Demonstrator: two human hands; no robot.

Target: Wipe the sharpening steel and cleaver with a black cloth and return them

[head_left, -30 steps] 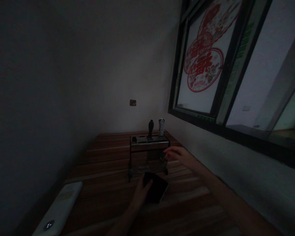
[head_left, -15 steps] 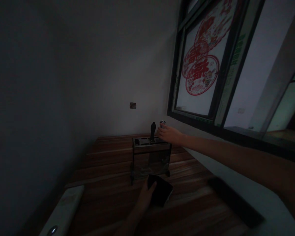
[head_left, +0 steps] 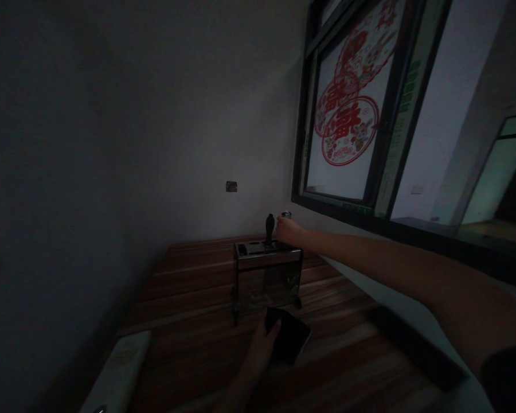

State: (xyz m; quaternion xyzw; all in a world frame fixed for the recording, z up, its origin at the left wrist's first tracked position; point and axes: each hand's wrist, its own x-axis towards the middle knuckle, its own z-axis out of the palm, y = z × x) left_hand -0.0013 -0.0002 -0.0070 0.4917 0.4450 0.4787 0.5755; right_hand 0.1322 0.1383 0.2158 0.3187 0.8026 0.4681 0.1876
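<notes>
A low rack [head_left: 269,255] with a slotted top, dark legs and what looks like clear sides stands on the wooden table. From its top rises a black handle [head_left: 270,228], upright. My right hand [head_left: 289,230] is closed just right of that handle, around a small object with a shiny silver top [head_left: 286,214]; its lower part is hidden by my fingers. Nearer to me, in front of the rack, my left hand [head_left: 264,343] grips the edge of a flat black square piece [head_left: 289,335], thumb on top. Poor light hides what the piece is made of.
A pale long box or board [head_left: 119,367] lies at the table's left edge. On the right is a blurred long black object [head_left: 417,344]. Grey walls enclose the wood-grained table [head_left: 176,298]; a dark-framed window [head_left: 348,129] with red round decorations stands behind on the right.
My right hand's fingers have curled in around the silver-topped object. The view has shifted slightly, and my left hand still holds the black piece.
</notes>
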